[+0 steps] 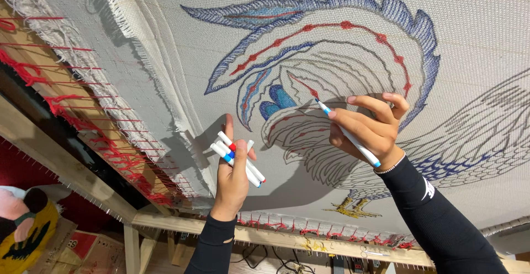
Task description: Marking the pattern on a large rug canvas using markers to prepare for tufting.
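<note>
Right hand (369, 129) pinches a marker (349, 136) tip-first against the stretched cloth (475, 25) for colouring, left hand (232, 169) clasps spare markers (238, 163) nearby, ready for swapping.

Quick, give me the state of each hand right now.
Left hand: closed around a bundle of white markers, held off the cloth.
Right hand: closed on one white marker, its tip against the bird drawing on the stretched canvas.
</note>
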